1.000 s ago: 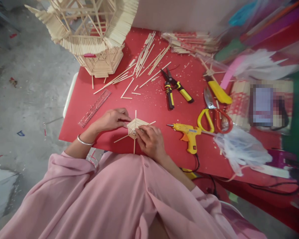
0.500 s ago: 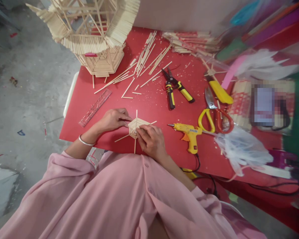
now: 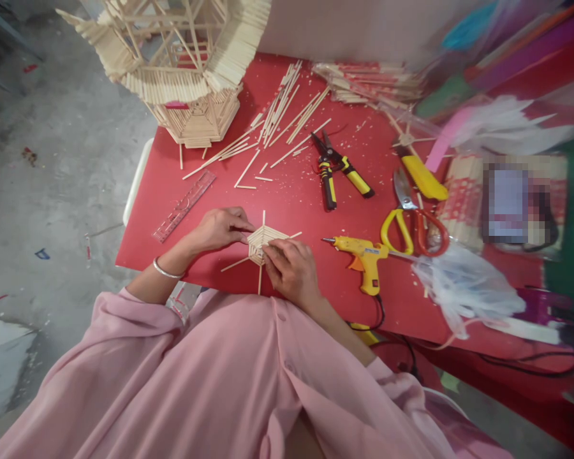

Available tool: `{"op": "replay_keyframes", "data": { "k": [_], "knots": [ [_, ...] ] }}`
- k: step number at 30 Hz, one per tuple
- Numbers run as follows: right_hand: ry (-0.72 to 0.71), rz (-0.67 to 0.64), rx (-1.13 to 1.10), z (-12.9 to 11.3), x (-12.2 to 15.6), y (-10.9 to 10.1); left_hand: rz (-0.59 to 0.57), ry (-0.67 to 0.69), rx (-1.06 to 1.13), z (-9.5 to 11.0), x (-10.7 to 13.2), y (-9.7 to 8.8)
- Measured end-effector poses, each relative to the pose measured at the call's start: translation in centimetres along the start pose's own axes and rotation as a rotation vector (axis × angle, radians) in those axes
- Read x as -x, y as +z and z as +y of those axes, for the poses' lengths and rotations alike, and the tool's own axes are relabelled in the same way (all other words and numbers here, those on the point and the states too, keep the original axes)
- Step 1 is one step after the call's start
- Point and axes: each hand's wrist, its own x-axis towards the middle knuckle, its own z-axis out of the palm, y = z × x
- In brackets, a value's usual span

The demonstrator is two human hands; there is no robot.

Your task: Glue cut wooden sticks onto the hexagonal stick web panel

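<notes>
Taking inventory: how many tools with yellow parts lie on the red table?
4: glue gun nearest the right hand, snips farther back, scissors right of the snips, yellow-handled tool just behind the scissors. Bags may hide more.

a gray floor (image 3: 86,127) with little red and blue scraps (image 3: 42,254) on it, a plain pale wall (image 3: 296,32) behind a red table (image 3: 287,194), a white curved edge (image 3: 138,182) sticking out by the table's left side, a pale flat block (image 3: 0,363) low on the left, soft light
</notes>
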Motion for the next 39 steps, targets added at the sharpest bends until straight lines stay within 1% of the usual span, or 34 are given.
{"op": "replay_keyframes", "data": {
  "k": [3, 6, 9, 15, 22, 26, 39],
  "knots": [
    [-0.010, 0.020, -0.002, 0.1, 0.0, 0.1, -0.023, 0.038, -0.015, -0.2, -0.1, -0.3],
    [-0.004, 0.021, -0.006, 0.2, 0.1, 0.3, -0.082, 0.085, -0.001, -0.2, -0.4, -0.7],
    [0.006, 0.011, -0.017, 0.3, 0.2, 0.5, -0.126, 0.091, 0.003, -0.2, -0.6, -1.1],
    [-0.007, 0.027, -0.031, 0.4, 0.1, 0.6, -0.158, 0.113, 0.014, -0.6, -0.6, -1.5],
    [-0.016, 0.048, -0.033, 0.3, 0.0, 0.6, -0.134, 0.144, 0.032, -0.7, -0.4, -1.4],
    [-0.020, 0.044, -0.023, 0.3, 0.0, 0.6, -0.150, 0.163, 0.023, -0.8, -0.4, -1.5],
    [-0.032, 0.075, -0.025, 0.3, -0.1, 0.5, -0.106, 0.127, 0.038, -1.0, -0.4, -1.0]
  ]
}}
